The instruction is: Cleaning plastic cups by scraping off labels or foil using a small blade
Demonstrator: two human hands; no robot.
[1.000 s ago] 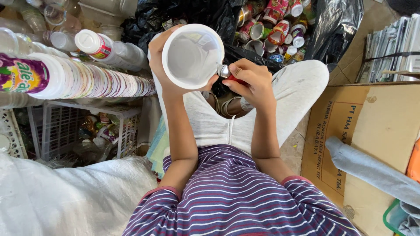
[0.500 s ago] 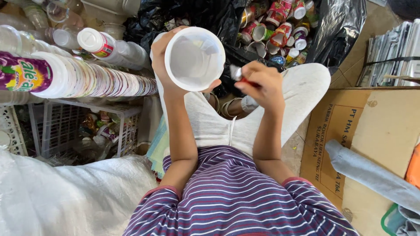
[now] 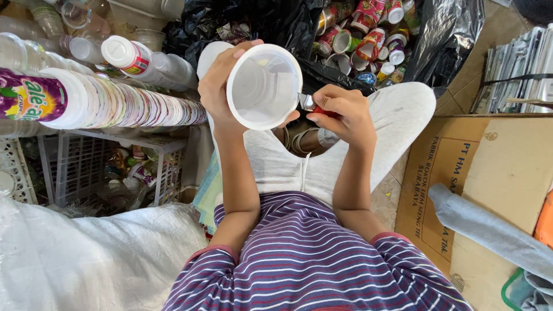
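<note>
My left hand (image 3: 216,86) grips a clear white plastic cup (image 3: 262,86), its open mouth turned toward me. My right hand (image 3: 340,112) holds a small red-handled knife (image 3: 311,103) whose metal blade touches the cup's right rim. Both hands are raised above my lap, over light grey trousers and a striped purple shirt.
A long stack of nested plastic cups (image 3: 115,103) lies on its side at left above a white crate (image 3: 80,167). A black bag (image 3: 368,34) of coloured cups sits ahead. Flattened cardboard (image 3: 484,173) lies right, a white sack (image 3: 86,259) lower left.
Both hands have shifted slightly left with the cup, and the knife blade has stayed at the cup's rim.
</note>
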